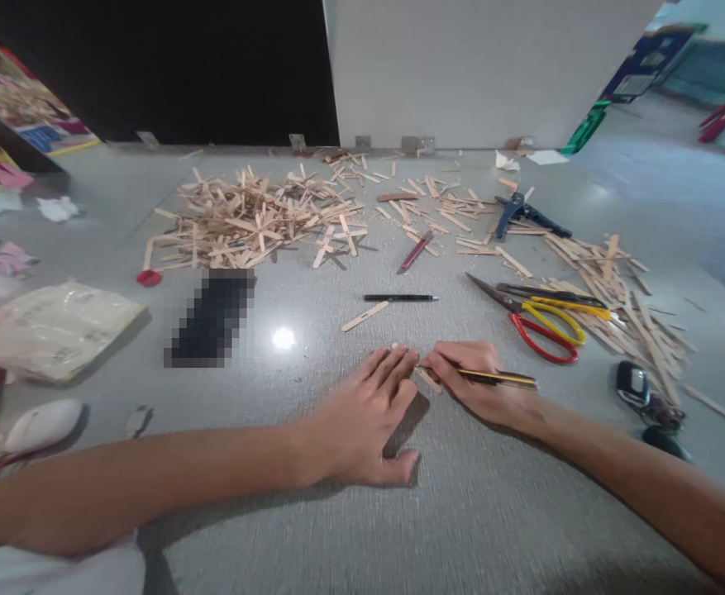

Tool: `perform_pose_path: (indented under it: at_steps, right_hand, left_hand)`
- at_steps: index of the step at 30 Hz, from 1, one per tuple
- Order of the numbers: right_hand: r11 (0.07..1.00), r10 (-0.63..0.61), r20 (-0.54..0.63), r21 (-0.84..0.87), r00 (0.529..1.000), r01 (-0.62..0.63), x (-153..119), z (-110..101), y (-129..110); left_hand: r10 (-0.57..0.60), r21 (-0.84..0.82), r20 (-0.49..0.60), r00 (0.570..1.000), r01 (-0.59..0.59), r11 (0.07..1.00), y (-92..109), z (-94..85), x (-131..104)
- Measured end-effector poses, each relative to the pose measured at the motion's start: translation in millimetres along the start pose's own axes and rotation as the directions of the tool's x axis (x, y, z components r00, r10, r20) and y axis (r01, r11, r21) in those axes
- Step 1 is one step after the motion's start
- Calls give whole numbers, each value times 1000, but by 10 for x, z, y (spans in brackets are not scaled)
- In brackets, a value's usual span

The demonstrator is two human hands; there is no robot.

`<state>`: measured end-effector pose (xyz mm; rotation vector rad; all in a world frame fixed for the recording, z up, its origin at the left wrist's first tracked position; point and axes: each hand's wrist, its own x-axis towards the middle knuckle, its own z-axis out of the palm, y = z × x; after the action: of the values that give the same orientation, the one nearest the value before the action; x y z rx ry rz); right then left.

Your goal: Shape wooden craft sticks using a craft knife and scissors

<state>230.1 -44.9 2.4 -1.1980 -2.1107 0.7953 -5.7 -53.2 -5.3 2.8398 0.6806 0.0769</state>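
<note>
Pencil (499, 378) at stick (430, 381)

Right hand (483, 382): fingers closed round pencil, tip at stick. Left hand (355, 417): thumb spread wide, fingertips over stick on bench (312, 537). Just beyond: loose stick (362, 319), black pen (399, 298).

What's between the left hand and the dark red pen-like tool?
Head view: a black pen lies there, with a loose wooden stick nearer the left hand.

Stick (431, 383) partly under left hand (362, 421)
</note>
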Motion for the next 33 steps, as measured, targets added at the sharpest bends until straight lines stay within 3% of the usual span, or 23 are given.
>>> perform_pose_path:
  at_steps: [5,11,18,25,30,33]
  right_hand:
    - [1000,-24,-22,-18,999,24,3,28,23]
    - [997,-41,-122,-67,992,33,-40,80,86]
    - [992,-50,-234,-123,971,22,-41,76,81]
    - [988,-58,-263,-153,963,18,-47,84,96]
    - [987,-50,-277,-163,959,4,-53,82,89]
    - [986,-33,-299,-164,954,-17,-58,89,97]
  left_hand:
    - [20,63,-26,999,-18,998,-10,16,-5]
    - [55,152,-177,983,-28,988,3,51,-46]
    - [116,289,-361,925,-7,957,43,41,-82]
    - [163,400,-453,876,37,916,144,36,-109]
    - [185,148,-447,875,-132,980,197,11,-162]
    - [76,-6,-468,880,-89,996,129,-32,-136]
